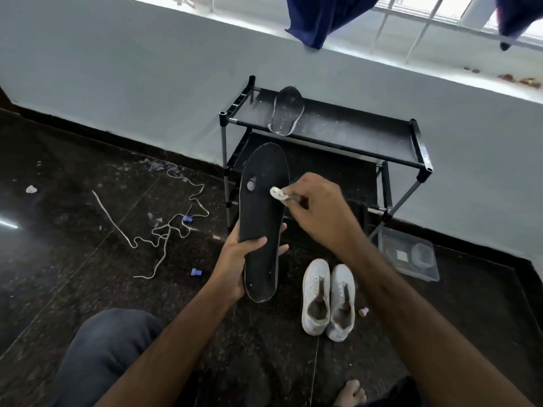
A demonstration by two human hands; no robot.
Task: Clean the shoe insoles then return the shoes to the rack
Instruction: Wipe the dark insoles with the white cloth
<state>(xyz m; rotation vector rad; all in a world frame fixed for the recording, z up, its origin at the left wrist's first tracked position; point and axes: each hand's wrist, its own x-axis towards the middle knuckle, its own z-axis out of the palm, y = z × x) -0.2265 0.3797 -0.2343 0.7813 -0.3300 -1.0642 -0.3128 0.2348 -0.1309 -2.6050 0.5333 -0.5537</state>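
Here, rack [352, 133] top shelf holds second insole [286, 114].

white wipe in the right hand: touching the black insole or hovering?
Touching. The head view shows the right hand pinching the white wipe, whose tip lies against the black insole with no gap showing, beside the worn hole.

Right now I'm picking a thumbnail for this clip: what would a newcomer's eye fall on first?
First the black insole held up at centre: the left hand grips its heel end while the right hand presses a white wipe to it, beside a worn hole. Next, the white shoes side by side on the dark floor below, and a second insole on the black rack's top shelf behind.
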